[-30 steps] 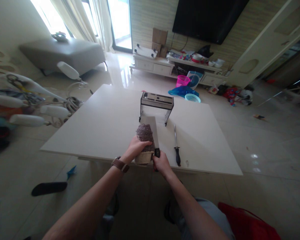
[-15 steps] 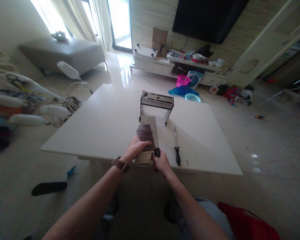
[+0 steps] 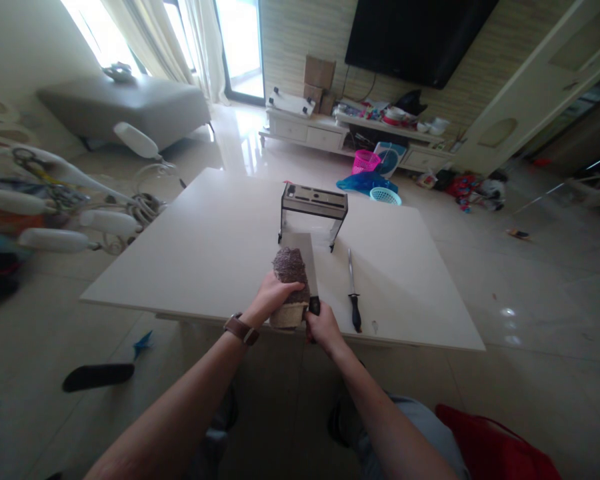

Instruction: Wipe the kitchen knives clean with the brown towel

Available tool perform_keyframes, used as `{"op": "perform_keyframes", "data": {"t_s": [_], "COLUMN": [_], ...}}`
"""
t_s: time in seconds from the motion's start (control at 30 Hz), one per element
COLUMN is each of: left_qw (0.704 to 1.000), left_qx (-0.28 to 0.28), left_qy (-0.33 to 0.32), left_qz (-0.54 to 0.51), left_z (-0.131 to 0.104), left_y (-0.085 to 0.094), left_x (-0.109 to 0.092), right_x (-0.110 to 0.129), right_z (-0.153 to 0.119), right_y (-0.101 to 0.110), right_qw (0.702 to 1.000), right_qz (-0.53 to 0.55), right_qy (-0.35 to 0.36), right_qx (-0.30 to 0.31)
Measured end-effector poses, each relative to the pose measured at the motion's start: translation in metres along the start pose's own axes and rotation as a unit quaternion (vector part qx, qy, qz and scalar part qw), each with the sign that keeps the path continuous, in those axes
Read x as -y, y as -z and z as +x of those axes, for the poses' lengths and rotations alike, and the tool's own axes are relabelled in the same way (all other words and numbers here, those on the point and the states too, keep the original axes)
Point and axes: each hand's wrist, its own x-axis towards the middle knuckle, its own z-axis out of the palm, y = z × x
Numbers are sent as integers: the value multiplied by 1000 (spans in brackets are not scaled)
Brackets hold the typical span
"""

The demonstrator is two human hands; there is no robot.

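- Left hand (image 3: pixel 279 291) is gripping a shaggy brown cloth (image 3: pixel 290 264) against the cleaver (image 3: pixel 308 256)
- Right hand (image 3: pixel 325 325) is clasping its black handle (image 3: pixel 315 305)
- Cleaver is pointing away over the white table (image 3: pixel 205 253), left of a sharpening rod (image 3: pixel 355 311)

- Cleaver (image 3: pixel 311 267): smooth metal blade, dull sheen.
- Brown cloth (image 3: pixel 289 265): rough, shaggy pile.
- Sharpening rod (image 3: pixel 351 272): metal shaft, black plastic-like handle (image 3: pixel 355 315).
- Tabletop (image 3: pixel 200 247): smooth, satin.
- Floor tiles (image 3: pixel 535 287): smooth, glossy.
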Motion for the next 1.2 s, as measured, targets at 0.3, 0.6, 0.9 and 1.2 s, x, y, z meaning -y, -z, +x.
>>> {"op": "perform_keyframes", "data": {"t_s": [0.3, 0.6, 0.9, 1.2], "left_qw": [1000, 1000, 1000, 1000], "left_qx": [1, 1, 1, -5], "left_qy": [-6, 1, 5, 8], "left_qz": [-14, -12, -14, -5], "left_z": [0, -1, -2, -2], "left_y": [0, -1, 0, 0], "left_x": [1, -1, -3, -3], "right_x": [-3, -3, 0, -3], "right_z": [2, 2, 0, 1], "right_y": [1, 0, -1, 1], "right_qw": [1000, 1000, 1000, 1000], "right_qz": [-20, 13, 12, 4], "right_qy": [10, 14, 9, 11], "right_qx": [-12, 4, 1, 3]}}
